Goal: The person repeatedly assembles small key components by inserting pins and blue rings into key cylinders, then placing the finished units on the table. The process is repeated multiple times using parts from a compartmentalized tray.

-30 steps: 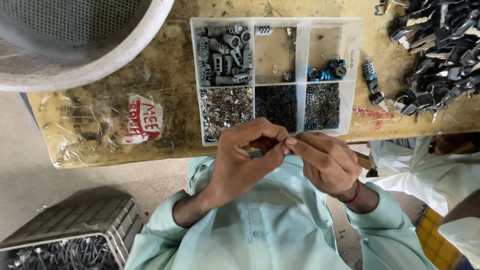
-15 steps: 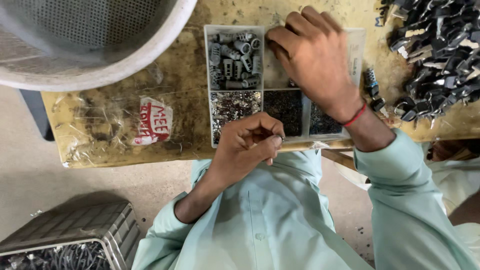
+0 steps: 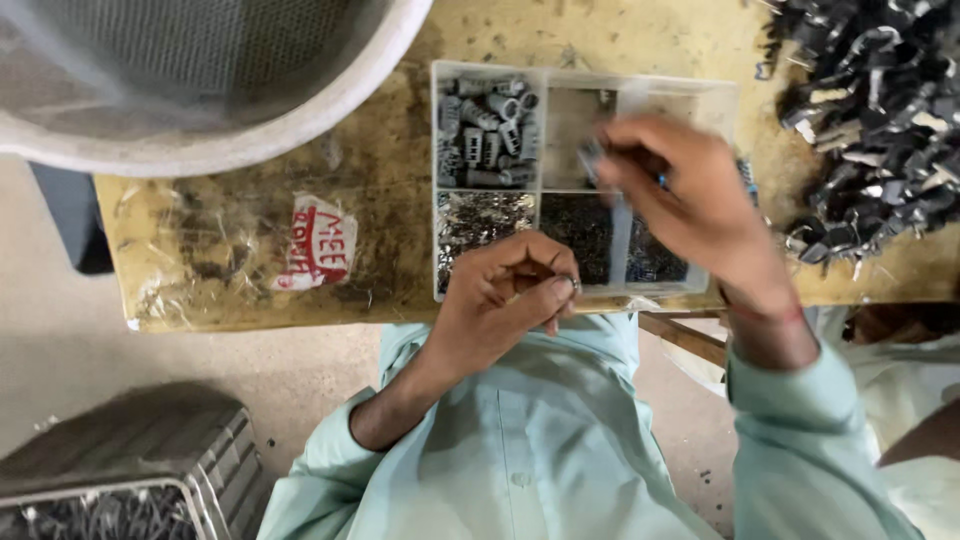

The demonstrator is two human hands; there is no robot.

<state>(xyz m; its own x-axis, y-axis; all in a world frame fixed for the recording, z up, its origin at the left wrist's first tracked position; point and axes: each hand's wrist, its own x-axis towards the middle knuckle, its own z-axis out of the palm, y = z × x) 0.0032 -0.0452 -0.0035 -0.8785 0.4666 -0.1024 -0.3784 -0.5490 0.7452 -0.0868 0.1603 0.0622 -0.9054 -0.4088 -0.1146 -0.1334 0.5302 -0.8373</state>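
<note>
Worn yellow bench [image 3: 250, 230] | compartment tray [image 3: 436, 180] centre frame | left hand [image 3: 505, 300] pinches small metal piece at tray's lower edge | right hand [image 3: 690, 205], blurred, over tray; grip unclear | step: picking parts; next needs fine fingertip alignment.

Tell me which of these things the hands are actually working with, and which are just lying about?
In use:
- left hand, pinching a small metal part
- right hand, blurred, over the divided plastic tray
- grey pieces in the tray

Lying about:
- white basin
- heap of dark parts
- grey crate
</note>
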